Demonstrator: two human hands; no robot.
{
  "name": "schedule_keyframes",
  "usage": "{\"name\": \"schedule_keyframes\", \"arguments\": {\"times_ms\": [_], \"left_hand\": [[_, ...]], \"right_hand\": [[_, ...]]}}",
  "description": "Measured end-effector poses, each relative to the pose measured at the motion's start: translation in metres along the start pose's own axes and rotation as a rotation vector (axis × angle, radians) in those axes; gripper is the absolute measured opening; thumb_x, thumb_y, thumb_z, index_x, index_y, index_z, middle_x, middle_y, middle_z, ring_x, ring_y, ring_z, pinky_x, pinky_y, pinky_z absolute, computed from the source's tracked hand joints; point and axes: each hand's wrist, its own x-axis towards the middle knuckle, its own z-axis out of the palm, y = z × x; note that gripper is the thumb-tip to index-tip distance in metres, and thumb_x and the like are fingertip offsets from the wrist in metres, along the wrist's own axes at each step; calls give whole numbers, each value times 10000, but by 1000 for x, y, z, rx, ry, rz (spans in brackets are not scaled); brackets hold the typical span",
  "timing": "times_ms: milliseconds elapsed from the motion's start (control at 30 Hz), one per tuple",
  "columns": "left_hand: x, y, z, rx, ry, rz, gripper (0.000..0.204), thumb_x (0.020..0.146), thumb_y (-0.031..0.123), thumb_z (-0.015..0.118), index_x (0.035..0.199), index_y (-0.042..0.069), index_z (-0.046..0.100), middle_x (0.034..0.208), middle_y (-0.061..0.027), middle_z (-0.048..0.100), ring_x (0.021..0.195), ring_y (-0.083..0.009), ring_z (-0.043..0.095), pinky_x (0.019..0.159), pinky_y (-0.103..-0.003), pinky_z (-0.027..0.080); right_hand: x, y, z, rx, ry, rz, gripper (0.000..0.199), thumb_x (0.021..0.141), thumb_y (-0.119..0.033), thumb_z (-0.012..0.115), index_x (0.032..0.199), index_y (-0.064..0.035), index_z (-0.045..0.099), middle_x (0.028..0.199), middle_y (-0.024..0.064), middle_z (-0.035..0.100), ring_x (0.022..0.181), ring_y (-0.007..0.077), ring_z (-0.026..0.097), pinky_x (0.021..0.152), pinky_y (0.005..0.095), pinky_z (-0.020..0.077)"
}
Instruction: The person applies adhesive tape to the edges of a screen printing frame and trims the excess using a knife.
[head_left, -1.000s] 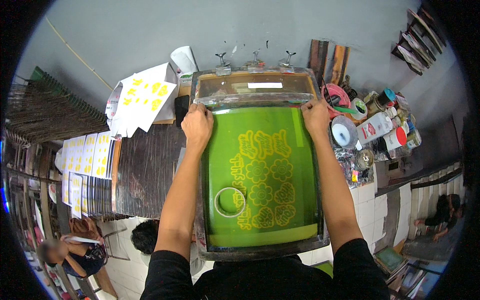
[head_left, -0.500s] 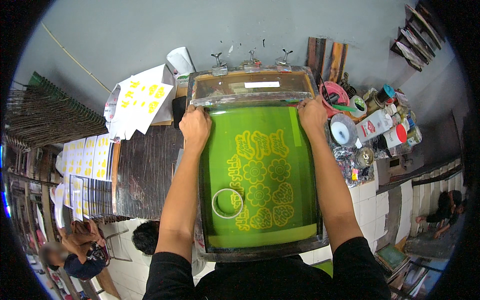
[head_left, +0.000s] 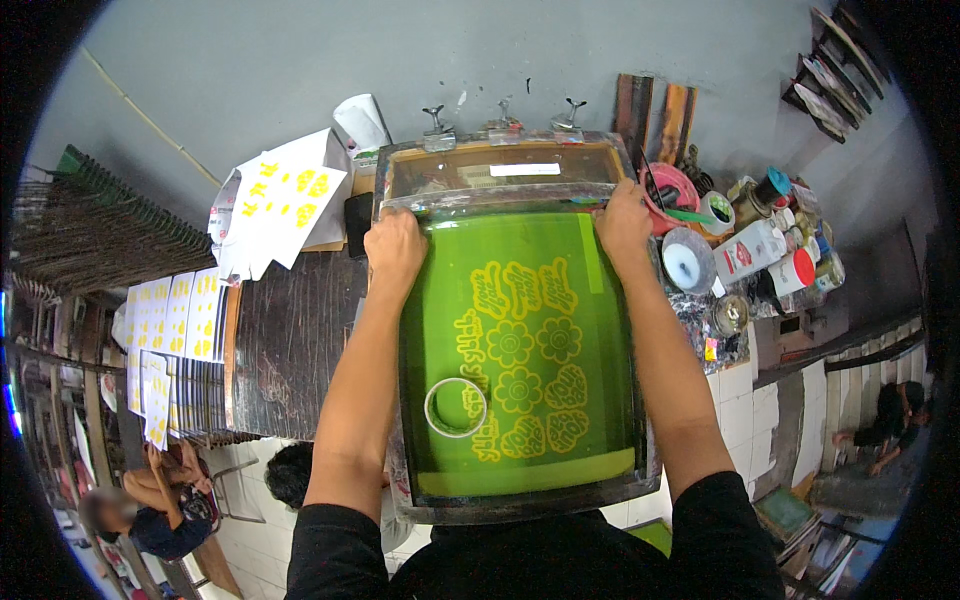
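Observation:
A screen-printing frame (head_left: pixel 530 492) with green mesh and yellowish lettering, flowers and hearts lies before me. Across its far part runs a glossy clear strip (head_left: pixel 515 194), apparently tape, level with both hands. My left hand (head_left: pixel 395 245) is closed at the strip's left end, beside the frame's left edge. At the opposite end my right hand (head_left: pixel 624 225) is closed too. Their fingertips are partly hidden, so the exact grip is unclear. On the mesh, left of the near designs, sits a tape roll (head_left: pixel 428 410) with a pale rim.
Several wing-screw clamps (head_left: pixel 434 124) hold the far edge. Right stand a pink bowl (head_left: pixel 678 183), a white tub (head_left: pixel 687 262) and bottles (head_left: pixel 752 250). Left lie printed sheets (head_left: pixel 290 225), a phone (head_left: pixel 359 226) and a dark table (head_left: pixel 290 340). Another person (head_left: pixel 165 520) sits lower left.
My right hand has shifted slightly farther away; my left hand has turned and moved slightly right. At lower left, the seated person's hand has risen to a printed sheet.

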Motion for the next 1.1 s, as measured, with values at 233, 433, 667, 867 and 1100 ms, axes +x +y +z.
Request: {"name": "schedule_keyframes", "arguments": {"times_ms": [233, 433, 667, 867, 1100], "left_hand": [[10, -6, 4, -35, 65, 69, 149, 796, 168, 717, 833, 26, 743, 855, -220, 731, 777, -393, 744, 675, -478, 603], [-25, 15, -8, -423, 154, 215, 192, 938, 216, 636, 937, 40, 711, 1039, -148, 737, 903, -365, 723, 756, -478, 590], [-36, 62, 13, -886, 25, 82, 272, 998, 178, 564, 1180, 50, 721, 1281, -146, 692, 1139, -393, 656, 978, -460, 515], [-34, 54, 6, -873, -43, -219, 298, 1019, 150, 515, 1208, 27, 711, 1262, -216, 681, 1138, -432, 644, 975, -487, 503], [-31, 39, 16, -680, 70, -238, 398, 991, 96, 475, 1347, -51, 573, 1355, -293, 598, 1158, -477, 623, 1011, -510, 485]], "right_hand": [[16, 10, 8, -46, -34, -36, 323, 848, -157, 730, 1090, 21, 612, 1134, 255, 659, 922, 395, 736, 798, 480, 617], [-24, -33, -1, 192, -323, -207, 237, 914, -162, 585, 1107, -69, 683, 1034, 231, 725, 938, 391, 729, 791, 545, 584], [-73, -118, 26, 293, -348, -437, 300, 926, -127, 556, 1196, -68, 674, 956, 192, 743, 862, 395, 734, 736, 550, 581], [-49, -44, 25, 135, -415, -295, 335, 968, -116, 513, 1260, 26, 595, 1007, 279, 720, 933, 461, 707, 802, 563, 564], [-19, -4, 19, 55, -380, 57, 437, 949, -121, 561, 1314, 109, 491, 1128, 286, 705, 1048, 444, 705, 900, 520, 571]]}}
